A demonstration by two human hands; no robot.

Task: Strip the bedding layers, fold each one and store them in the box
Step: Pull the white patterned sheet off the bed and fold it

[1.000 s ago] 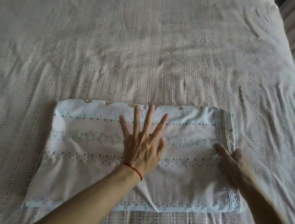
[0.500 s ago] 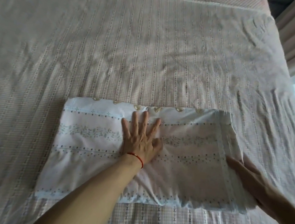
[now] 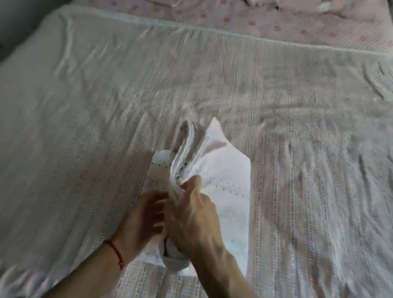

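Head view showed the bed (image 3: 45, 207) filling nearly the whole frame, with a checked woven cover (image 3: 289, 97) spread flat over it, creased but not yet stripped. Past its far hem (image 3: 200, 29) we saw a pink patterned sheet (image 3: 282, 26) and what looked like pillows (image 3: 296, 1) along the top edge. No box in view, so we couldn't say where storage was.

Near the front centre lay the white sheet (image 3: 231, 175), a folded pad on top of the cover. We read the cover as a work surface: flat and wide, good for squaring folds.

Our right hand (image 3: 194, 221) gripped the pad's stacked edge, thumb on the outer face, fingers curled behind the layers, lifting that half upright. The raised flap stood up and leaned left, likely mid-swing for one more fold in half.

Our left hand (image 3: 143, 220), red string (image 3: 115, 253) at the wrist, sat just beside the right one on the lower left part of the pad. It looked flat and spread, probably pinning the bottom half so it wouldn't slide. Motion blur there; we couldn't tell for sure whether it pinched anything.

Judgement: fold nearly done on this layer, cover and the rest pending.
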